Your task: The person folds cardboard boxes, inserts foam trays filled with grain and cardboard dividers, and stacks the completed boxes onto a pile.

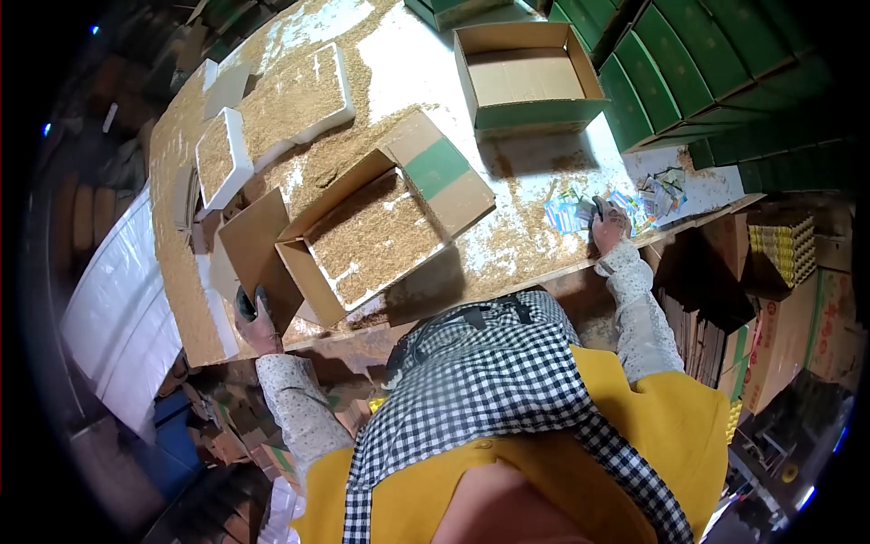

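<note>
My left hand (257, 326), its fingertips dark, is closed at the near corner of a raised flap (260, 243) of an open cardboard box (313, 283). Inside that box sits a white foam tray filled with loose brown, sawdust-like material (376, 238). To the right, my right hand (609, 228) reaches down into a scatter of small blue, white and green printed packets (566, 214) near the table's front edge. Its fingers are curled over some packets; how many it grips is hidden.
More white foam trays (237, 156) of brown material stand at the back left. An open green-sided carton (539, 116) sits at the back, beside stacked green cartons (639, 95). Brown material lies across the white table (399, 68). Yellow egg trays (781, 254) are stacked at lower right.
</note>
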The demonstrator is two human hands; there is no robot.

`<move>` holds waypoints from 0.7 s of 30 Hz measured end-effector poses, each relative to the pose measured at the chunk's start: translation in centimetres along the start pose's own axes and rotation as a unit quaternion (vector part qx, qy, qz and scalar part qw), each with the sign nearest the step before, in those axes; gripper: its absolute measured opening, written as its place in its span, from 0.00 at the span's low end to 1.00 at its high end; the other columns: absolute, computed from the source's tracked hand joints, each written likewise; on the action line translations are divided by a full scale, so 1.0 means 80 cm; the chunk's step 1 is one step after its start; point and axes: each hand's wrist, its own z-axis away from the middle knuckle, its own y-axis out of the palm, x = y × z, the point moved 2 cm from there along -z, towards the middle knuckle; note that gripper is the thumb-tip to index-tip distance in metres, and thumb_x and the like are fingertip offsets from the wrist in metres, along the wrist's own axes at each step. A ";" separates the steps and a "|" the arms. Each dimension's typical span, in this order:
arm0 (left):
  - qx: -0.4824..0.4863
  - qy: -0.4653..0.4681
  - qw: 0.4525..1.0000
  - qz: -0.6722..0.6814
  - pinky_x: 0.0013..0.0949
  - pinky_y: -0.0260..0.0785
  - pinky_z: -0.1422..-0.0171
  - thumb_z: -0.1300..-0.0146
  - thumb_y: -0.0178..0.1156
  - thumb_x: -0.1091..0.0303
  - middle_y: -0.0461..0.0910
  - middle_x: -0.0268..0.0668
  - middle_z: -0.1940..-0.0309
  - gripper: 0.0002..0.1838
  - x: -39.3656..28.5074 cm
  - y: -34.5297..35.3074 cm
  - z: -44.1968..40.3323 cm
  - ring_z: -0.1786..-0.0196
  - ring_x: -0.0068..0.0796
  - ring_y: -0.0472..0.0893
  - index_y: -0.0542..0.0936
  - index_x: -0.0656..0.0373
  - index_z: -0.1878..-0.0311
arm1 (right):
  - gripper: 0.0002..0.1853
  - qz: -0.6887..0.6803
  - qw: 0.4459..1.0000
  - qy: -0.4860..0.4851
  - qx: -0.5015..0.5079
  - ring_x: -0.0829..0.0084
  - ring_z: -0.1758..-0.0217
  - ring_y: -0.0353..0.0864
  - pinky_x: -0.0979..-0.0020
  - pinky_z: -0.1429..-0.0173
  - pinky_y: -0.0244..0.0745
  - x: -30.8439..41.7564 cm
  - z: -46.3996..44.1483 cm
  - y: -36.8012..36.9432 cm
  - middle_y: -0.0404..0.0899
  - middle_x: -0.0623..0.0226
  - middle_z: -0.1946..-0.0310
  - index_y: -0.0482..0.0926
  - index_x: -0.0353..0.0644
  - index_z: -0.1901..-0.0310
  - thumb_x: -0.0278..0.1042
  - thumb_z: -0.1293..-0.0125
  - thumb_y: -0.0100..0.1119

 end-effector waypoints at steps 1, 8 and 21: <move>-0.011 0.003 1.000 0.012 0.28 0.68 0.44 0.38 0.60 0.77 0.79 0.39 0.51 0.18 -0.001 -0.005 0.001 0.51 0.27 0.76 0.74 0.68 0.45 | 0.20 0.002 1.000 -0.004 0.016 0.55 0.44 0.71 0.53 0.39 0.63 0.028 -0.001 -0.035 0.75 0.55 0.50 0.75 0.52 0.45 0.38 0.41 0.56; -0.122 -0.008 0.991 0.060 0.30 0.68 0.44 0.39 0.61 0.75 0.78 0.40 0.49 0.20 -0.009 -0.033 0.024 0.50 0.28 0.76 0.73 0.69 0.43 | 0.17 -0.124 0.991 0.024 -0.043 0.54 0.46 0.73 0.59 0.39 0.65 0.132 0.011 -0.089 0.77 0.55 0.52 0.79 0.46 0.52 0.35 0.44 0.58; 0.319 0.333 0.826 -0.323 0.43 0.73 0.55 0.53 0.66 0.60 0.76 0.43 0.54 0.25 -0.096 0.147 0.072 0.57 0.43 0.80 0.75 0.49 0.49 | 0.17 -0.229 0.917 -0.312 -0.092 0.57 0.50 0.74 0.55 0.41 0.66 0.483 -0.035 -0.180 0.77 0.58 0.55 0.79 0.44 0.57 0.32 0.52 0.63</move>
